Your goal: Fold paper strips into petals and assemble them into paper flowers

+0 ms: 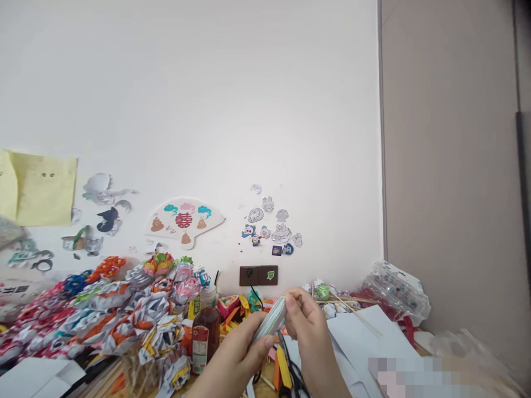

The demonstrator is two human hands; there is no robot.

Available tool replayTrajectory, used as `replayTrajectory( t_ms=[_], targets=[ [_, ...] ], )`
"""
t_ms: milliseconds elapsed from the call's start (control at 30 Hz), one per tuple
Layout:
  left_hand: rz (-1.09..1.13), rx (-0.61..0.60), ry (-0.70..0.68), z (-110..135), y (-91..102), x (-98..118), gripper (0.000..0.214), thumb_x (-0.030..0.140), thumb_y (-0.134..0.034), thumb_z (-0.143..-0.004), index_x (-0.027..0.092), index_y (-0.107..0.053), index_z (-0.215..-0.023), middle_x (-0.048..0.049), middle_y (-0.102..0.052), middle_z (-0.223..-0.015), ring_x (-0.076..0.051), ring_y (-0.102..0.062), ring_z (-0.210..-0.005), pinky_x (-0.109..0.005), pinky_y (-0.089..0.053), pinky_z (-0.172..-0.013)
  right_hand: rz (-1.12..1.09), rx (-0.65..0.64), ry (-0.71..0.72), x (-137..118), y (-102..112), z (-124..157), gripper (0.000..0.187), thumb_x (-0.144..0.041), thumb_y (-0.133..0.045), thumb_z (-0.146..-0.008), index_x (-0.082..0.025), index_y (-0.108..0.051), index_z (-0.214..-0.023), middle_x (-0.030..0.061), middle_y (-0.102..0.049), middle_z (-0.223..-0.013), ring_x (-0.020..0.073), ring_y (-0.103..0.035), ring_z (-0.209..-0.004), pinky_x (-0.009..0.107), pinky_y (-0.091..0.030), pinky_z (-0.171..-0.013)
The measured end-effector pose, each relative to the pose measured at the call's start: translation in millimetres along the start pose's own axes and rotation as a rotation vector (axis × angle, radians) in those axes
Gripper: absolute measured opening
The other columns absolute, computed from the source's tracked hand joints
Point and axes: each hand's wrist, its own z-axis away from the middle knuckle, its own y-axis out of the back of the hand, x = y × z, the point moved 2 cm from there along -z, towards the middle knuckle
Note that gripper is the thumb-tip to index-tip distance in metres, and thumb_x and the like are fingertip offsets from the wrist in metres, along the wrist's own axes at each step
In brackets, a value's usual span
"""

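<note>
Between my two hands is a folded strip of white paper with pale green and blue lines, layered and tilted up to the right. My left hand grips its lower end between thumb and fingers. At its upper end, the thumb and fingers of my right hand pinch the tip. Below my hands lie dark-handled scissors and a yellow paper strip, partly hidden by my wrists.
Many crumpled paper flowers heap up on the left. A brown bottle stands left of my hands. White paper sheets, wooden sticks and a clear plastic package lie right. A wall socket sits behind.
</note>
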Motion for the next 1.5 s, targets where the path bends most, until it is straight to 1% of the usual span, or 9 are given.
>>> replayTrajectory(
  t_ms=[167,333,500,733,833,1000,1200,1367,1500],
  targets=[
    [-0.144,0.096,0.010,-7,-5.8,-4,0.031,0.049,-0.047,-0.081,0.021,-0.060,-0.086,0.0029,-0.048,-0.061,-0.016,-0.040,-0.054,-0.024,-0.033,-0.051,0.145,0.101,0.042,-3,5,-2,0.045,-0.064,-0.051,-0.085,-0.020,-0.055,-0.075,-0.0011,-0.048,-0.067,0.0149,-0.043,-0.061,0.025,-0.036,-0.056],
    [-0.060,0.314,0.001,-9,-12.1,4,0.036,0.055,-0.049,-0.076,0.023,-0.051,-0.062,0.0045,-0.044,-0.054,-0.014,-0.041,-0.050,-0.025,-0.035,-0.050,0.165,0.050,0.042,-6,7,-1,0.045,-0.063,-0.048,-0.087,-0.020,-0.060,-0.092,0.0005,-0.052,-0.070,0.0174,-0.048,-0.065,0.027,-0.041,-0.059],
    [0.299,0.225,0.076,-13,-12.9,2,0.048,0.067,-0.060,-0.068,0.021,-0.048,-0.061,0.0109,-0.038,-0.045,-0.004,-0.025,-0.032,-0.019,-0.022,-0.035,0.224,-0.072,-0.014,-9,6,3,0.057,-0.063,-0.036,-0.092,-0.017,-0.049,-0.124,-0.0049,-0.044,-0.059,0.0171,-0.044,-0.055,0.028,-0.038,-0.057],
    [0.720,0.090,0.133,-8,-9.4,9,0.043,0.055,-0.073,-0.068,0.018,-0.051,-0.067,0.0099,-0.047,-0.051,0.001,-0.019,-0.034,-0.013,-0.014,-0.034,0.481,-0.300,-0.014,-28,9,8,0.017,-0.036,-0.034,-0.095,-0.022,-0.045,-0.092,-0.0040,-0.053,-0.060,0.0176,-0.053,-0.060,0.027,-0.038,-0.062],
    [0.795,0.063,0.131,-7,-10.5,12,0.039,0.049,-0.075,-0.069,0.019,-0.054,-0.079,0.0101,-0.051,-0.054,0.002,-0.016,-0.035,-0.012,-0.013,-0.034,0.581,-0.312,0.051,-35,11,10,0.014,-0.026,-0.038,-0.092,-0.024,-0.044,-0.079,-0.0015,-0.062,-0.067,0.0169,-0.056,-0.062,0.026,-0.037,-0.060],
    [0.666,0.103,0.048,-12,-14.8,4,0.045,0.059,-0.071,-0.070,0.020,-0.050,-0.078,0.0084,-0.057,-0.054,0.001,-0.025,-0.029,-0.012,-0.019,-0.032,0.526,-0.214,0.065,-39,3,14,0.014,-0.028,-0.044,-0.085,-0.022,-0.049,-0.073,0.0008,-0.060,-0.067,0.0176,-0.058,-0.060,0.026,-0.040,-0.057],
    [0.486,0.169,-0.055,-8,-15.7,10,0.049,0.064,-0.070,-0.067,0.019,-0.053,-0.078,0.0122,-0.047,-0.041,-0.001,-0.024,-0.028,-0.013,-0.018,-0.031,0.340,-0.202,-0.115,-37,-2,12,0.013,-0.032,-0.052,-0.078,-0.020,-0.051,-0.073,0.0014,-0.060,-0.063,0.0190,-0.060,-0.061,0.029,-0.044,-0.058],
    [0.467,0.219,-0.088,-3,-15.4,12,0.042,0.057,-0.072,-0.070,0.018,-0.058,-0.076,0.0043,-0.059,-0.055,-0.008,-0.049,-0.046,-0.016,-0.033,-0.042,0.202,-0.252,-0.212,-36,5,8,0.021,-0.031,-0.057,-0.074,-0.018,-0.052,-0.091,-0.0035,-0.058,-0.057,0.0166,-0.058,-0.056,0.027,-0.044,-0.058],
    [0.457,0.159,-0.061,-4,-16.3,7,0.045,0.062,-0.068,-0.072,0.019,-0.054,-0.073,0.0085,-0.052,-0.048,-0.002,-0.029,-0.034,-0.014,-0.021,-0.036,0.273,-0.252,-0.215,-34,8,9,0.017,-0.034,-0.057,-0.075,-0.017,-0.055,-0.079,-0.0016,-0.056,-0.062,0.0139,-0.054,-0.053,0.024,-0.039,-0.051]
  ],
)
